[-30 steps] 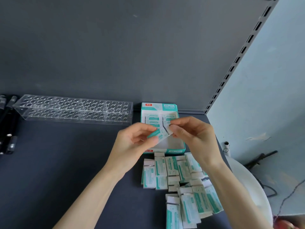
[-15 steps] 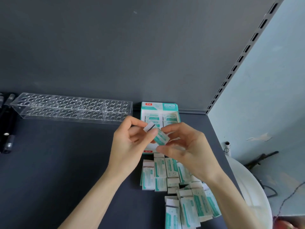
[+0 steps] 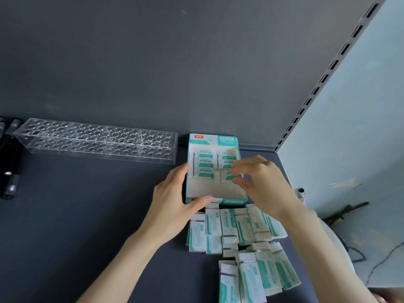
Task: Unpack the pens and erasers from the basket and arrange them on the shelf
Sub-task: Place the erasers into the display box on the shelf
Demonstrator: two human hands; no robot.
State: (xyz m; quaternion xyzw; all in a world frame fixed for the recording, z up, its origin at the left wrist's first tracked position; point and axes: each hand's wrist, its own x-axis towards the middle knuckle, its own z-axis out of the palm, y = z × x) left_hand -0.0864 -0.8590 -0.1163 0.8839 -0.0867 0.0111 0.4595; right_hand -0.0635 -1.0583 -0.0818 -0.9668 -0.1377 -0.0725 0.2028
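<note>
A teal and white eraser display box (image 3: 209, 191) lies open on the dark shelf (image 3: 87, 215), with several wrapped erasers in two rows at its far end. My left hand (image 3: 175, 202) grips the box's near-left corner. My right hand (image 3: 260, 182) pinches one wrapped eraser (image 3: 227, 176) inside the box, at the near end of the right-hand row. Several more wrapped erasers (image 3: 238, 241) lie loose on the shelf in front of the box.
A clear acrylic pen holder (image 3: 96, 141) with many round holes stands at the back left. Black pens (image 3: 9, 162) lie at the far left edge. The grey back panel (image 3: 175, 62) rises behind. A white round basket rim (image 3: 336, 243) shows at the right.
Both hands held one eraser above the box. Now my left hand has dropped to the box's corner and my right hand has carried the eraser down into the box.
</note>
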